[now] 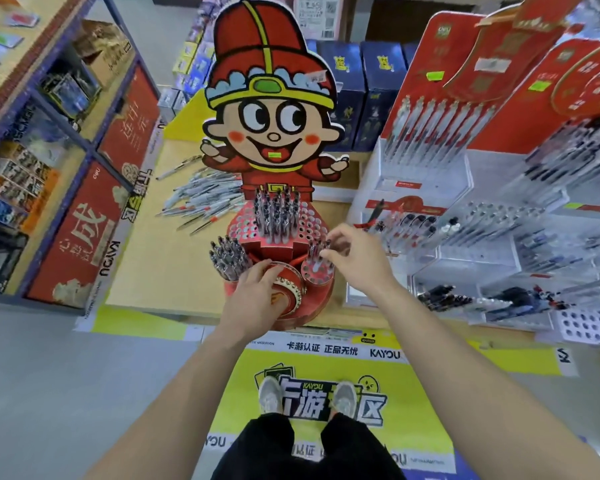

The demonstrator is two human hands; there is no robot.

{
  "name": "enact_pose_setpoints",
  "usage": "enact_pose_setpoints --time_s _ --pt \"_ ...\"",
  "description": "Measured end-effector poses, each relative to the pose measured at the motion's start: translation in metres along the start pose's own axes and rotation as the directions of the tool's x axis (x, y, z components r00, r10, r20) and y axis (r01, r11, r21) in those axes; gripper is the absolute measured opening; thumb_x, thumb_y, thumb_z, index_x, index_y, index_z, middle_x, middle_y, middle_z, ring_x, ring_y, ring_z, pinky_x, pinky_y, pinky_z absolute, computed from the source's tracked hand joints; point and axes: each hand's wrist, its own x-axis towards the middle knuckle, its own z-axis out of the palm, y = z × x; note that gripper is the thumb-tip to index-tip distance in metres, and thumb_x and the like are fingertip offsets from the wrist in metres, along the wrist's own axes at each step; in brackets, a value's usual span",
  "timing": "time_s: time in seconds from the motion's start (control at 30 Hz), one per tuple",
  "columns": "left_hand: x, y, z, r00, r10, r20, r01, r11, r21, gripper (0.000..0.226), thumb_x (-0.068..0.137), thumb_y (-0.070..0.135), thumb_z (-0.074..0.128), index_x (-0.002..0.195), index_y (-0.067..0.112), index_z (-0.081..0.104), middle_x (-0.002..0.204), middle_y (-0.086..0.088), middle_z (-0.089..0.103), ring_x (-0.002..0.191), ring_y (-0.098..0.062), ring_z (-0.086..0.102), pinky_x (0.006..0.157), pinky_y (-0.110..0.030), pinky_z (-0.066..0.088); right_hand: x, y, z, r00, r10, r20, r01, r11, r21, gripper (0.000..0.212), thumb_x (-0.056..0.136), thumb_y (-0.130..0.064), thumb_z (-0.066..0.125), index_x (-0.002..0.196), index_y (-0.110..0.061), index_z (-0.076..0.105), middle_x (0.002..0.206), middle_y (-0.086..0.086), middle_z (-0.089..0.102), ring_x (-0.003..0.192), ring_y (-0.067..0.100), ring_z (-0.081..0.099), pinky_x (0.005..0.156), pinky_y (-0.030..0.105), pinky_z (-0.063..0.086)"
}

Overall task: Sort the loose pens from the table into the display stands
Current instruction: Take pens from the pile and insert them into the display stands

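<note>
Head view: my left hand (253,297) lies flat with fingers straight on the red drum (291,299) at the front of the cartoon display stand (274,116), gripping nothing. My right hand (352,263) pinches a pen (327,244) by its top, upright at the right round holder (314,270). The left holder (230,258) and centre block (276,211) are packed with pens. The loose pens (205,199) are piled on the table (160,265), behind-left of the stand, well apart from both hands.

Red display stand (278,237), yellow table (160,271)
</note>
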Motion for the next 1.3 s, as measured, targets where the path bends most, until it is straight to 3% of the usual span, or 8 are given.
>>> enact_pose_setpoints --time_s 0.17,0.3,0.4,0.63,0.87,1.1,1.3 --pt "-0.001 -0.002 0.000 1.000 0.016 -0.010 -0.016 1.000 0.000 0.066 0.095 0.035 0.063 0.155 0.030 0.035 0.162 0.005 0.027 0.146 -0.027 0.026 0.116 -0.042 0.030 -0.002 0.003 0.009 1.000 -0.020 0.018 0.022 0.996 -0.081 0.019 0.086 -0.033 0.078 0.099 -0.028 0.066 0.094 -0.011 0.070 0.090 0.012 0.064 0.079 0.036 0.055" --pt "-0.002 -0.003 0.000 1.000 0.020 -0.024 -0.020 0.999 -0.034 0.065 0.095 0.035 0.064 0.154 0.030 0.037 0.161 0.006 0.029 0.145 -0.025 0.026 0.114 -0.043 0.034 -0.002 0.004 0.019 0.998 -0.057 0.009 0.058 0.984 -0.168 0.020 0.086 -0.036 0.077 0.102 -0.028 0.068 0.095 -0.009 0.071 0.098 0.016 0.057 0.078 0.034 0.047" --pt "-0.002 -0.004 0.000 0.999 0.024 -0.027 -0.025 0.999 -0.045 0.066 0.094 0.035 0.065 0.154 0.030 0.037 0.161 0.006 0.029 0.145 -0.025 0.027 0.115 -0.044 0.033 -0.003 0.006 0.024 0.998 -0.069 -0.007 0.067 0.983 -0.173 0.022 0.087 -0.035 0.077 0.106 -0.025 0.069 0.095 -0.006 0.071 0.097 0.015 0.051 0.073 0.030 0.037" --pt "-0.002 -0.006 0.000 1.000 0.023 -0.012 -0.024 0.997 -0.073 0.066 0.096 0.035 0.063 0.155 0.030 0.035 0.162 0.007 0.026 0.147 -0.024 0.023 0.116 -0.043 0.032 -0.005 0.011 0.026 0.998 -0.065 -0.006 0.062 0.982 -0.179 0.029 0.089 -0.045 0.072 0.111 -0.027 0.072 0.097 -0.004 0.068 0.095 0.007 0.042 0.074 0.028 0.034" --pt "0.000 -0.008 -0.003 0.999 0.045 0.010 -0.044 0.997 -0.071 0.067 0.096 0.038 0.065 0.155 0.030 0.035 0.162 0.007 0.027 0.147 -0.024 0.024 0.117 -0.044 0.033 -0.009 0.009 0.028 0.993 -0.074 -0.087 0.061 0.988 -0.145 0.025 0.092 -0.040 0.070 0.112 -0.026 0.073 0.093 -0.010 0.072 0.094 0.012 0.051 0.078 0.032 0.045" --pt "0.001 -0.011 -0.007 0.997 0.073 0.037 -0.070 0.996 -0.060 0.067 0.096 0.038 0.064 0.156 0.030 0.033 0.162 0.008 0.026 0.147 -0.024 0.023 0.119 -0.042 0.031 -0.011 0.008 0.033 0.988 -0.096 -0.120 0.072 0.980 -0.187 0.017 0.097 -0.035 0.065 0.103 -0.022 0.075 0.092 -0.007 0.073 0.090 0.010 0.043 0.072 0.029 0.033" --pt "0.000 -0.013 -0.011 0.994 0.096 0.057 -0.093 0.994 -0.048 0.067 0.097 0.038 0.063 0.157 0.029 0.033 0.163 0.007 0.024 0.147 -0.024 0.022 0.118 -0.040 0.029 -0.009 0.006 0.038 0.985 -0.093 -0.143 0.058 0.970 -0.234 0.016 0.093 -0.032 0.070 0.096 -0.018 0.076 0.091 -0.003 0.069 0.093 0.021 0.053 0.077 0.036 0.046"
